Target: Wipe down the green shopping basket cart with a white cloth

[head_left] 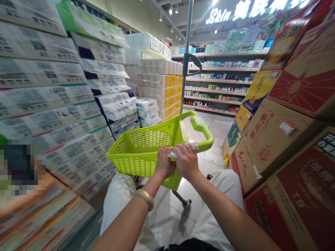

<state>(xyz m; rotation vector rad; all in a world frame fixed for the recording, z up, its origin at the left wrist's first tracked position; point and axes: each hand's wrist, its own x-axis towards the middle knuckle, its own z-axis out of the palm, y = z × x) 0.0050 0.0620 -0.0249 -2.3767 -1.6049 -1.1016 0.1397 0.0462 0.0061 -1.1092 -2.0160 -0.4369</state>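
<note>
A lime-green shopping cart (141,164) with a perforated basket stands right in front of my knees. Its looped green handle (208,137) faces to the right. White tissue or thin cloth (172,154) lies around the near bar of the handle, and both my hands are closed over it there. My left hand (165,162), with a gold bangle on the wrist, grips nearer the basket. Close beside it, my right hand (186,159) has its fingers wrapped over the same bar. The palms and most of the cloth are hidden.
Stacked packs of paper goods (42,73) rise on the left. Cardboard cartons (282,139) form a wall on the right. A grey pole with a hook-like grip (186,64) stands behind the cart. Product shelves (217,80) line the back. A cart wheel (186,204) rests on the tiled floor.
</note>
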